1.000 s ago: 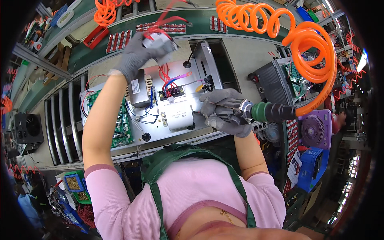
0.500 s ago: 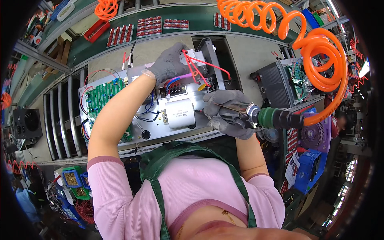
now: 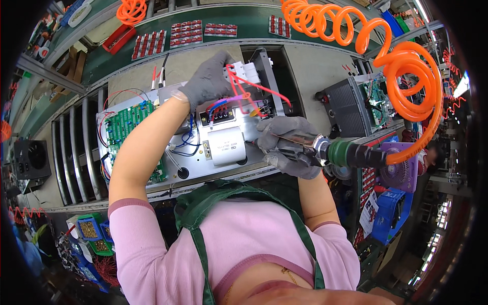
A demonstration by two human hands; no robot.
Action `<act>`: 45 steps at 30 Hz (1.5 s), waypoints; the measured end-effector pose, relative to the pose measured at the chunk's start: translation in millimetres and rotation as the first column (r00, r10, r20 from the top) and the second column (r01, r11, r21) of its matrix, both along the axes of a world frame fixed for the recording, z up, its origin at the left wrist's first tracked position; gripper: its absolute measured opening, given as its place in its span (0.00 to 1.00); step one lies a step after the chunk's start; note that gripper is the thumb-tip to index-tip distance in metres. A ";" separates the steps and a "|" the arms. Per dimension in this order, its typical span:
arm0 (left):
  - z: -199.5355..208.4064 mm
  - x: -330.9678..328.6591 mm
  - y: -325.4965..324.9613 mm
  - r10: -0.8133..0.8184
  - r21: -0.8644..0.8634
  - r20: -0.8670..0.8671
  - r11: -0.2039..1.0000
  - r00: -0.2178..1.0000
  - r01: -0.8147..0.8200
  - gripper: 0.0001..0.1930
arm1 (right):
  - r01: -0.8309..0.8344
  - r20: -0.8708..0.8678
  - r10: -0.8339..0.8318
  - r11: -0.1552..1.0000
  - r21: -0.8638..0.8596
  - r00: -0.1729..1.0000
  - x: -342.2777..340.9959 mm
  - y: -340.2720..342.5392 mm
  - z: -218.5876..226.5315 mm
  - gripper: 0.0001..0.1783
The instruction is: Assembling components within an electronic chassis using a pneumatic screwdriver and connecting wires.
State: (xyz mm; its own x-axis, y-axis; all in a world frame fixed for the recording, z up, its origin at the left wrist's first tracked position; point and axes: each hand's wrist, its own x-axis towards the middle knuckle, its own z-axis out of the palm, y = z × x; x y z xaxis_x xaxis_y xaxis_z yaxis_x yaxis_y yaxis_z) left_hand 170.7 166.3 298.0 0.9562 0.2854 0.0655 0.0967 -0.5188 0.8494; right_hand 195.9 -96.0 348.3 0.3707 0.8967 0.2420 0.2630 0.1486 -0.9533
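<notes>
My left hand [image 3: 209,79], in a grey glove, closes on the side of a pale grey block-shaped part [image 3: 246,73] with red wires [image 3: 262,88]. The block is over the back right of an open metal chassis [image 3: 195,165], by its dark upright side plate [image 3: 268,76]. In my gloved right hand [image 3: 290,147] is an air-powered tool [image 3: 328,150] with a green band; its tip is hard to make out. Under the hands, the chassis carries a white cylinder [image 3: 227,146], a dark terminal block [image 3: 219,116] and a green circuit board [image 3: 129,122].
An orange coiled hose [image 3: 414,76] runs from the tool up over the right side. A second unit [image 3: 351,109] stands to the right. Red-and-white parts [image 3: 186,33] lie on the green belt [image 3: 249,38] behind. Metal rollers [image 3: 76,157] are at the left.
My left hand has shifted slightly left, still on the block, and the red wires have swayed. My right hand keeps hold of the tool in nearly the same spot.
</notes>
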 end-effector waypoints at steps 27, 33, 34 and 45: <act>77.2 -64.7 -1.3 0.063 0.606 0.022 0.793 0.998 -0.063 0.17 | 0.165 -0.080 -0.163 0.986 0.019 0.983 -8.0 -1.9 -11.9 0.22; 20.4 -399.1 86.1 0.796 0.104 0.529 0.283 0.293 -0.954 0.17 | 0.133 -0.249 -0.144 0.989 -0.060 0.958 0.2 -11.2 -21.8 0.22; -9.3 -452.3 83.4 0.952 0.094 0.305 -0.051 -0.020 -0.994 0.13 | 0.153 -0.243 -0.165 0.986 -0.066 0.956 -3.2 -9.1 -19.3 0.22; -200.5 -660.2 23.1 0.799 0.748 -0.462 0.118 -0.384 -0.653 0.13 | 0.301 -0.193 -0.307 0.952 -0.061 0.932 -28.7 25.7 -7.1 0.23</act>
State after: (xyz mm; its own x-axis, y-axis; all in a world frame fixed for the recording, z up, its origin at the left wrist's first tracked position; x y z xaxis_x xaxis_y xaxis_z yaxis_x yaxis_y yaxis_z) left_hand -489.5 189.5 97.6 -0.5113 0.8365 -0.1973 0.8558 0.5166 -0.0276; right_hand 167.2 -70.3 341.3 0.6644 0.7391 0.1109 0.0966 0.0622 -0.9934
